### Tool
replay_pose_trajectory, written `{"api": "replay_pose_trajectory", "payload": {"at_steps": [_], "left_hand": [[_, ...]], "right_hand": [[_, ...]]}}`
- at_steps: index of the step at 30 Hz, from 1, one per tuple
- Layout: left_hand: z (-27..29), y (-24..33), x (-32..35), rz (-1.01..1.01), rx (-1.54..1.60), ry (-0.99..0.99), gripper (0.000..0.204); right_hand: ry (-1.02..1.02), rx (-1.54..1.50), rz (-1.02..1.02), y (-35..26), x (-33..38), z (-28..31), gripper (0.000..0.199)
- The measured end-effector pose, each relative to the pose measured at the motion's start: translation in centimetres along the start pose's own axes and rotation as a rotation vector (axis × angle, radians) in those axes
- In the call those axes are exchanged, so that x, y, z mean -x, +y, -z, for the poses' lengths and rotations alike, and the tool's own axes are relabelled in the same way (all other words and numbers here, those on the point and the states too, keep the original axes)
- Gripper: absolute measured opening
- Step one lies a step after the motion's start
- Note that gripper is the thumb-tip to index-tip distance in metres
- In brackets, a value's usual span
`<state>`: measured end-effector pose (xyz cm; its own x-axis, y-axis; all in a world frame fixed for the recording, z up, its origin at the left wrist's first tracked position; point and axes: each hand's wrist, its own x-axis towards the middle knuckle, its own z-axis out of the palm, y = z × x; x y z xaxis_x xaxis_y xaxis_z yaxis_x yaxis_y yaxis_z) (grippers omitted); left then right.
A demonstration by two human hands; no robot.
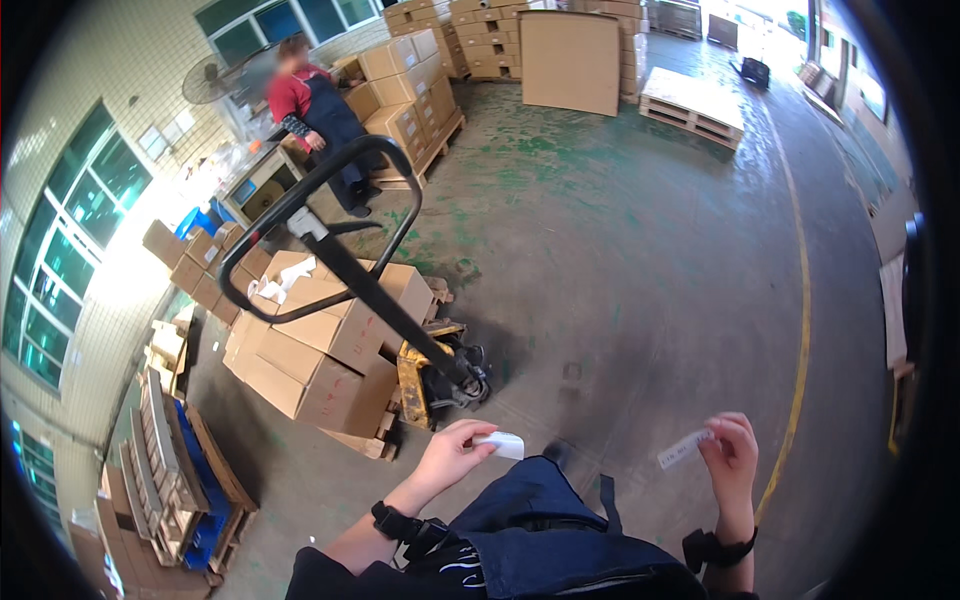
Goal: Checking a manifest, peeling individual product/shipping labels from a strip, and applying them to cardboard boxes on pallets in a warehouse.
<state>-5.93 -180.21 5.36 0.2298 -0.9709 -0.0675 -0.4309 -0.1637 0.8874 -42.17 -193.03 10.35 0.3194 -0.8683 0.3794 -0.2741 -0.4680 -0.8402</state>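
The left hand (pixel 452 452) is raised in front of the body with its fingers pinched together on a small white paper roll (pixel 502 445), which juts out to the hand's right between thumb and fingertips. The right hand (pixel 733 455) is held up well apart from the left, at about the same height, its thumb and fingers clamped on one end of a narrow white label strip (pixel 686 449); the strip sticks out to the left of that hand, toward the other hand, and does not reach the roll. Both wrists wear dark bands. Just beyond the left hand, up and slightly to its left, stands a yellow pallet jack (pixel 432 378) with its long black handle (pixel 312 225) leaning away over a load of brown cardboard boxes (pixel 318 345) on a pallet. Farther off past that load, another person in a red top and dark apron (pixel 318 112) stands beside more stacked cartons (pixel 405 85). Far ahead of the right hand, a bare wooden pallet (pixel 692 103) lies on the worn concrete floor (pixel 610 260), and a yellow floor line (pixel 800 340) curves past just beyond the right hand.
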Motion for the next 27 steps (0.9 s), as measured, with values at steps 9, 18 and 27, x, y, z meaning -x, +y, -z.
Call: {"api": "replay_pose_trajectory", "payload": {"at_steps": [9, 18, 27], "left_hand": [[-6.1, 1.5, -31.0, -0.088, -0.039, 0.042, 0.018], [-4.3, 5.7, -61.5, -0.341, -0.148, 0.031, 0.016], [1.7, 3.2, -76.9, 0.173, -0.181, 0.499, 0.015]], "right_hand": [[0.019, 0.072, -0.224, 16.6, -24.4, 3.3, 0.026], [0.315, -0.256, -0.623, 34.0, -41.2, 6.3, 0.014], [-0.376, -0.198, -0.245, 41.4, -87.2, -9.7, 0.013]]}}
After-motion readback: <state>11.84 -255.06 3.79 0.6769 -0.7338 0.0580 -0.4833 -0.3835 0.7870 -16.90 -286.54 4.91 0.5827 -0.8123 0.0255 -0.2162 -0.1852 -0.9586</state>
